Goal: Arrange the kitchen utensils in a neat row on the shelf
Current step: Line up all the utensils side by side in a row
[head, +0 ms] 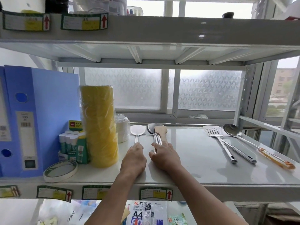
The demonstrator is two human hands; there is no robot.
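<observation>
On the white shelf (194, 159) a steel turner (137, 131) lies pointing away from me, and my left hand (134, 157) is closed over its handle end. Right of it a steel spoon (152, 129) and a wooden spatula (160, 130) lie close together; my right hand (164, 155) rests on their handles with fingers spread. Further right lie a slotted steel turner (214, 133), a steel ladle (231, 129) with an orange handle end, and another steel handle (240, 152) between them, all angled.
Left on the shelf stand blue binders (32, 119), a tall yellow tape stack (99, 125), glue sticks (71, 140), a white roll (122, 129) and a flat tape ring (60, 171). Another shelf hangs overhead; the shelf's front edge is near my forearms.
</observation>
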